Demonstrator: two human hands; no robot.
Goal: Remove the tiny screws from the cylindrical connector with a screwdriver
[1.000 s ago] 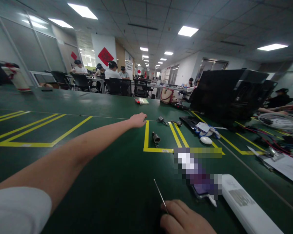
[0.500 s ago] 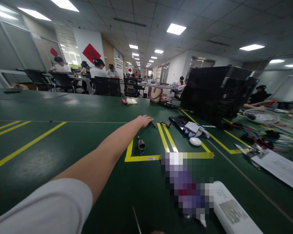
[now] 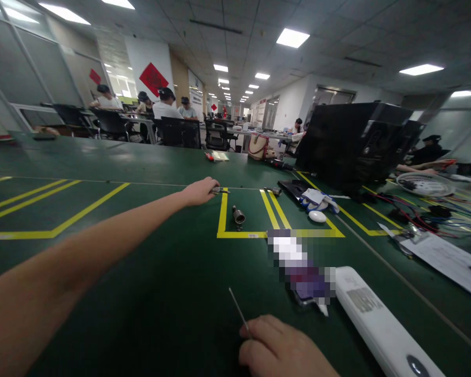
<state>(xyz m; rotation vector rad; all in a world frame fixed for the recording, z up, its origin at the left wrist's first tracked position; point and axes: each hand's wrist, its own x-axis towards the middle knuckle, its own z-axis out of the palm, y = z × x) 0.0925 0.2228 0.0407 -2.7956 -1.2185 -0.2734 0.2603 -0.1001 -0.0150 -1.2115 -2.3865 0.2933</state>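
My left hand (image 3: 201, 191) is stretched far forward over the green table, fingers closed on a small metal cylindrical part (image 3: 221, 190) with a dark tip. In the lower middle, my right hand (image 3: 280, 348) pinches a thin metal rod (image 3: 237, 306) that points up and to the left. Between the hands stands a silver metal socket-like fitting (image 3: 239, 215) inside the yellow tape outline (image 3: 221, 220). Several tiny rings or nuts (image 3: 239, 228) lie just in front of it. Another metal fitting (image 3: 275, 191) lies farther back, right of my left hand.
Right of my right hand lie a blurred-out purple and white item (image 3: 304, 275) and a long white device (image 3: 377, 319). Beyond are a white oval object (image 3: 317, 216), gloves (image 3: 317, 200), a large black case (image 3: 349, 144), coloured wires and a clipboard (image 3: 443, 256). People sit behind.
My left hand has moved left, taking the small metal part with it out of the taped area. My right hand has come up into view with the rod.
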